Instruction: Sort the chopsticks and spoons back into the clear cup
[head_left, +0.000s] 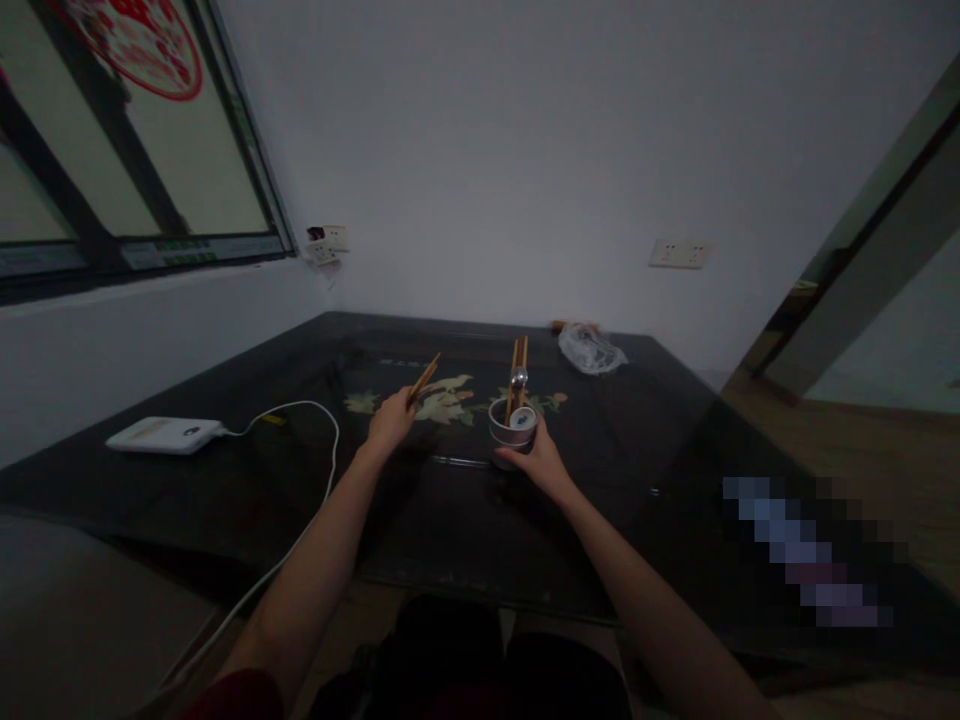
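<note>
My left hand [390, 420] is closed around a pair of wooden chopsticks [424, 378] that point up and to the right, held above the dark glass table [225, 470]. My right hand [536, 460] wraps the near side of a small round metal cup [511, 428] standing on the table. In the cup stand more wooden chopsticks [517, 370], a metal spoon and a small white object. The two hands are about a hand's width apart.
A white power bank [165, 434] lies at the table's left with a white cable [315, 440] running off the near edge. A clear plastic bag [591, 350] sits at the far edge. A floral print shows under the glass. Walls bound the far and left sides.
</note>
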